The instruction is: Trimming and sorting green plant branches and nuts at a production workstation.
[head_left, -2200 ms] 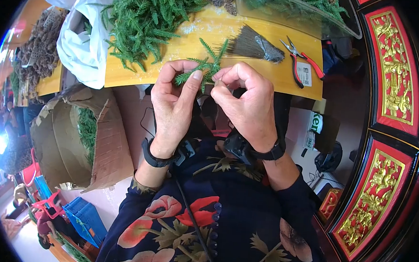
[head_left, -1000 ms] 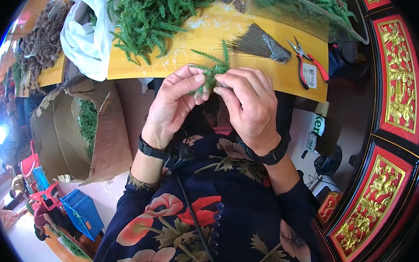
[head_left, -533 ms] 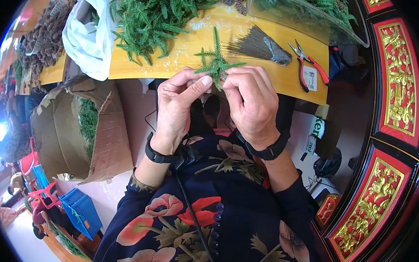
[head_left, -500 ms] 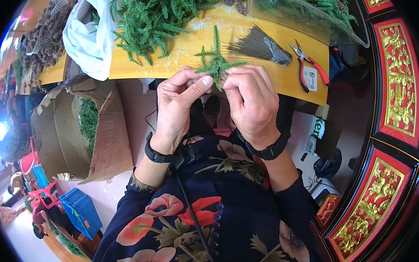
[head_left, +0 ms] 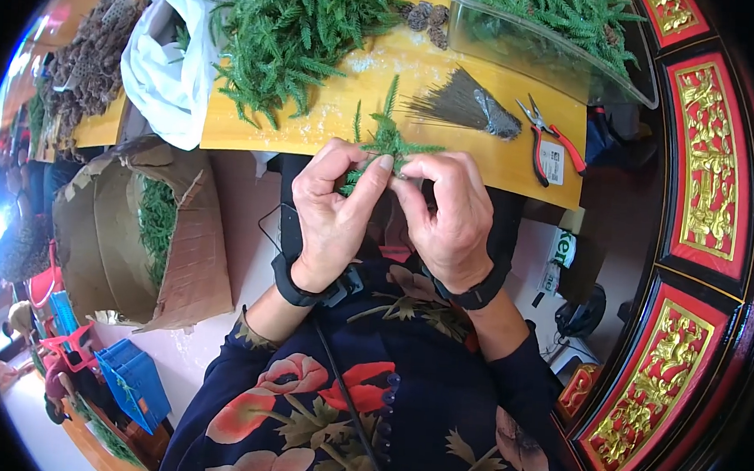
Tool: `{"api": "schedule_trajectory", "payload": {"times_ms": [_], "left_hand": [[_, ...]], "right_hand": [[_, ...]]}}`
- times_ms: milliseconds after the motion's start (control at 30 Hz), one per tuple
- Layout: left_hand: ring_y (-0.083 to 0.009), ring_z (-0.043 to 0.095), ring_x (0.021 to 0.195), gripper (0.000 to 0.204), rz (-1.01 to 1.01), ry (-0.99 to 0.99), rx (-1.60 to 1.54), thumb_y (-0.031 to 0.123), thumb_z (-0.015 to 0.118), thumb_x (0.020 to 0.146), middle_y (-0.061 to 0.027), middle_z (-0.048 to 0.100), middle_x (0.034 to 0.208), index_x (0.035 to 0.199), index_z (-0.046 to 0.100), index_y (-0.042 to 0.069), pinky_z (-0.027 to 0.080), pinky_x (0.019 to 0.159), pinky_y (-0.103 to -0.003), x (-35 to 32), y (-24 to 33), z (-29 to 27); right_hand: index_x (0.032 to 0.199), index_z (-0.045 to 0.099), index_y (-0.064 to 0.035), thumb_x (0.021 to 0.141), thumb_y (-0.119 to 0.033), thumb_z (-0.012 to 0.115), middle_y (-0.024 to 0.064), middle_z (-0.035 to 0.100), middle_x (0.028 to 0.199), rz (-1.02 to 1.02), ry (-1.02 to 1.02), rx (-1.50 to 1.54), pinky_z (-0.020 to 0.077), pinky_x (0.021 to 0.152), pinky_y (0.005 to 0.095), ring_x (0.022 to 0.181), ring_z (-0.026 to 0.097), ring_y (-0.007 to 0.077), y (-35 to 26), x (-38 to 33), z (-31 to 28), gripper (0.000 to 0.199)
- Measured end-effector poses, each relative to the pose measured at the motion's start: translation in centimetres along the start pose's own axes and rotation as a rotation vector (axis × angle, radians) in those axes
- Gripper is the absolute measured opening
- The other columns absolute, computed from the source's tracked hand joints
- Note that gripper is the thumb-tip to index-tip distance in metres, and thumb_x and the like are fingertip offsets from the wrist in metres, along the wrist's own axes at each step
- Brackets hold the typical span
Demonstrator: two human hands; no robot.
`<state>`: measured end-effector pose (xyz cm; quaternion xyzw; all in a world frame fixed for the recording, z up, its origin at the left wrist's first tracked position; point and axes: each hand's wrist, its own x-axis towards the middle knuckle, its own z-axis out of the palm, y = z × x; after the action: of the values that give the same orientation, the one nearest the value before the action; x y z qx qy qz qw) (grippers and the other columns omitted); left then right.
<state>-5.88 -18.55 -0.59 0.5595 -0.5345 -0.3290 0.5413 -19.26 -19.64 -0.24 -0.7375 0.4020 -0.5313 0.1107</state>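
Between my two hands, just off the table's near edge, is a small green artificial pine sprig [head_left: 387,137] with several short needled arms. My left hand [head_left: 338,199] pinches it near its middle, thumb on top. My right hand [head_left: 449,210] is closed at the sprig's right side, thumb and forefinger pressed together by its base; what lies between those fingertips is too small to make out. Beyond the hands lie a fanned bundle of thin dark wires [head_left: 463,103] bound in clear wrap and pliers with red handles [head_left: 549,138].
A heap of green sprigs [head_left: 294,40] covers the table's far left beside a white plastic bag [head_left: 167,76]. Pine cones [head_left: 425,18] lie near a clear bin [head_left: 526,55] of greenery. An open cardboard box [head_left: 135,238] stands left; carved red-and-gold panels [head_left: 705,161] line the right.
Both hands have come slightly nearer to my body with the sprig. The sprig has turned a little, and my right fingertips have shifted at its base.
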Motion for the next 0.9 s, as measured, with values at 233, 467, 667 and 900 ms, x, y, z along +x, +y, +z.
{"api": "schedule_trajectory", "payload": {"times_ms": [233, 467, 667, 900], "left_hand": [[-0.0146, 0.054, 0.062, 0.01, 0.018, -0.096, 0.172, 0.002, 0.07, 0.075, -0.0082, 0.058, 0.07, 0.077, 0.062, -0.004, 0.042, 0.059, -0.025, -0.2, 0.1, -0.7], [-0.0187, 0.057, 0.063, 0.008, 0.078, -0.187, 0.249, 0.002, 0.069, 0.074, -0.0096, 0.059, 0.07, 0.08, 0.064, -0.002, 0.044, 0.06, -0.027, -0.3, -0.1, -1.1], [-0.0191, 0.058, 0.065, 0.01, 0.042, -0.139, 0.18, 0.002, 0.068, 0.074, -0.0107, 0.059, 0.071, 0.083, 0.066, -0.002, 0.045, 0.06, -0.027, 0.1, 0.0, -2.0], [-0.0217, 0.059, 0.065, 0.013, 0.095, -0.261, 0.165, 0.002, 0.068, 0.073, -0.0112, 0.06, 0.072, 0.085, 0.067, -0.001, 0.045, 0.061, -0.029, 1.0, 0.6, -1.9]], "right_hand": [[0.09, 0.063, -0.0012, 0.078, 0.001, 0.067, 0.0091, 0.06, 0.087, 0.211, -0.287, 0.131, 0.0458, 0.063, 0.027, 0.07, 0.057, 0.0188, 0.8, 2.9, -2.8, 0.013], [0.086, 0.061, 0.0006, 0.081, 0.003, 0.062, 0.008, 0.056, 0.09, 0.225, -0.525, 0.321, 0.044, 0.062, 0.0256, 0.069, 0.055, 0.0145, 2.4, 3.3, -1.6, 0.006], [0.086, 0.058, 0.0021, 0.082, 0.004, 0.06, 0.0075, 0.056, 0.091, 0.377, -0.467, 0.417, 0.0435, 0.063, 0.0248, 0.07, 0.054, 0.0122, 2.1, 1.9, -1.1, 0.005], [0.088, 0.057, 0.0005, 0.082, -0.002, 0.064, 0.0059, 0.057, 0.087, 0.288, -0.584, 0.392, 0.0436, 0.064, 0.0232, 0.071, 0.053, 0.0095, 2.5, 2.9, -1.7, 0.009]]}}
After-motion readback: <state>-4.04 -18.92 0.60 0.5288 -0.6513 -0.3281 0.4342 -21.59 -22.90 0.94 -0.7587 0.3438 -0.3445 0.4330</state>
